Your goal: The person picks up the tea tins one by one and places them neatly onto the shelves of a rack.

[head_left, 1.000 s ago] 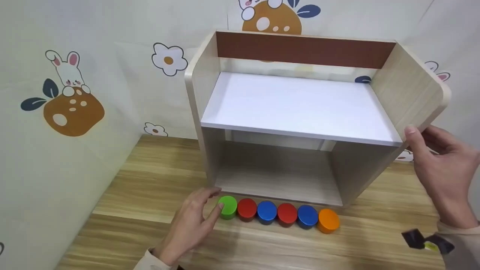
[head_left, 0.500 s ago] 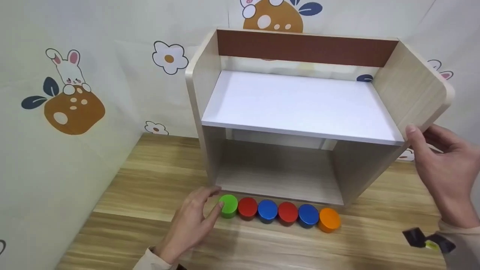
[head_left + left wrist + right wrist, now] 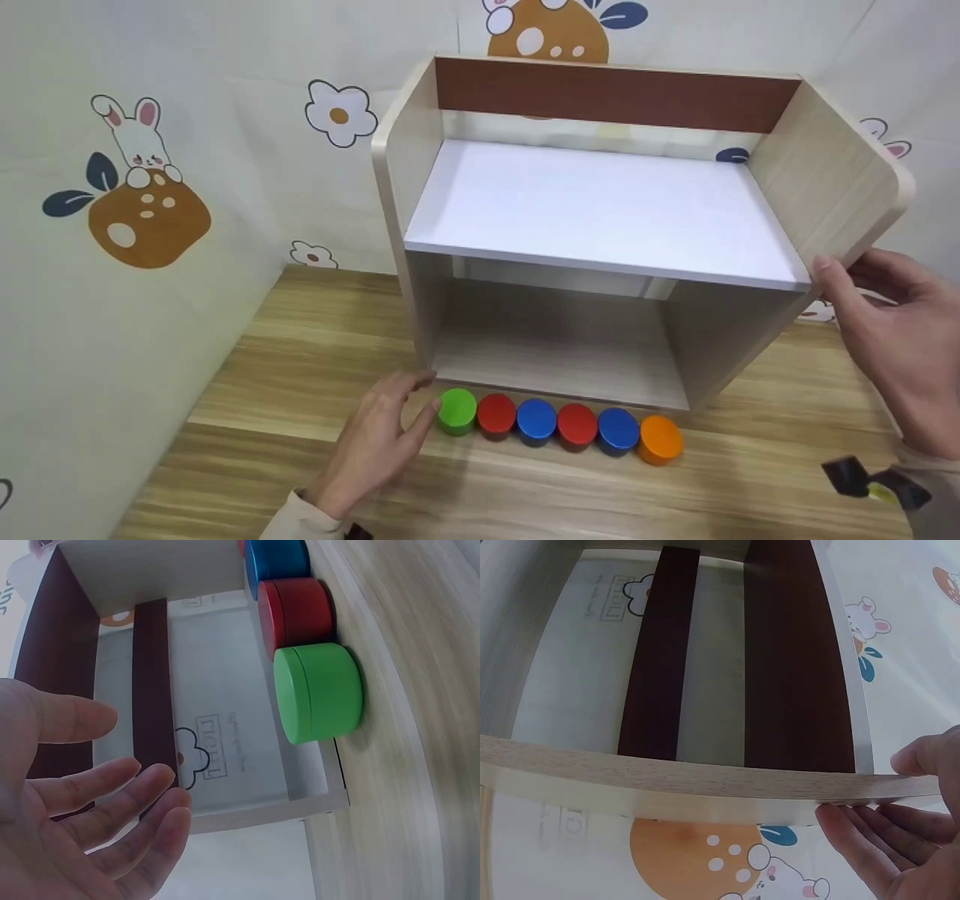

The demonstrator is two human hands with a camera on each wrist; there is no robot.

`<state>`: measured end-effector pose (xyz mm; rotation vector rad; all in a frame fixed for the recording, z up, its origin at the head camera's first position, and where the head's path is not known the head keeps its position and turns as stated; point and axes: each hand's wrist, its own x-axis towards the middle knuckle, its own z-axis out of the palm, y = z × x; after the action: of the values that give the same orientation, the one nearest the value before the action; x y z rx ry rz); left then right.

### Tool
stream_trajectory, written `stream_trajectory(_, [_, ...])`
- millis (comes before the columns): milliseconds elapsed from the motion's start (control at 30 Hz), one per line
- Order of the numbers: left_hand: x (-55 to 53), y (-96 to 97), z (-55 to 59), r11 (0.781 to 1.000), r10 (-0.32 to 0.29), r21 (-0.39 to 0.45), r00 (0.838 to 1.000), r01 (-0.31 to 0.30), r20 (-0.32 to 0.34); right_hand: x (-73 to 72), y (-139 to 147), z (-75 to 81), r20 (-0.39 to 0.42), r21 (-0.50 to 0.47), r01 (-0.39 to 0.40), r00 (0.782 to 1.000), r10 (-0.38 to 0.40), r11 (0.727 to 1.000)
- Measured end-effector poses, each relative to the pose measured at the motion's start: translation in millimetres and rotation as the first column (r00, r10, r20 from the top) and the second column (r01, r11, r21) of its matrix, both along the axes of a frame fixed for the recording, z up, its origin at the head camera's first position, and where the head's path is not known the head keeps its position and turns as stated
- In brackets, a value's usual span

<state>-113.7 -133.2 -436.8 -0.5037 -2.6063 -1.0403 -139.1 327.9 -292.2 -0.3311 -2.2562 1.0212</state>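
A small wooden shelf [image 3: 600, 202] with a white middle board stands against the back wall. My right hand [image 3: 904, 330] holds its right side panel [image 3: 832, 180], thumb on the front edge and fingers behind the outer face; the right wrist view shows the panel between them. Along the shelf's front lies a row of round lidded tins: a green tin [image 3: 457, 411] at the left end, then red, blue, red and blue, with an orange tin [image 3: 660, 439] at the right end. Beside the green tin is my left hand [image 3: 379, 435], fingers loosely bent and holding nothing, thumb tip close to the lid.
Everything stands on a wood-grain tabletop [image 3: 285, 390]. Wall sheets [image 3: 225, 67] printed with rabbits, oranges and flowers rise behind and at the left. Across the shelf's upper back runs a dark red-brown board [image 3: 615, 94]. Dark strap tags [image 3: 874, 482] hang by the right sleeve.
My left hand has drawn slightly left, its thumb now off the green lid it overlapped before. The right hand keeps its hold on the side panel, and the head view has shifted slightly.
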Motion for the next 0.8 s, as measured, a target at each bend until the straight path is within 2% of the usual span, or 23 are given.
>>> stream_trajectory(67, [-0.2,-1.2,-1.0,1.0,0.0,-0.001,1.0,0.0,0.004,0.4,0.4,0.7,0.028,-0.015,-0.003,1.0,0.004,1.0])
stream_trajectory(267, [0.1,-3.1,-2.4,1.0,0.004,0.002,1.0,-0.004,0.016,2.9,0.5,0.8,0.09,0.04,0.011,0.996,-0.015,0.999])
stream_trajectory(533, [-1.9,-4.2,-7.0,1.0,-0.001,-0.012,1.0,0.002,0.013,1.8,0.7,2.2,0.073,0.019,0.011,0.997,-0.012,1.0])
stream_trajectory(700, [-6.0,-4.4,-12.6,1.0,-0.011,-0.015,0.999,0.011,0.042,1.8,-0.4,0.9,0.082,0.047,0.031,0.996,-0.034,0.998])
stream_trajectory(800, [-9.3,-4.7,-16.8,1.0,-0.018,0.002,0.997,0.018,0.077,1.9,-0.1,0.8,0.062,0.045,0.017,0.998,-0.019,0.999])
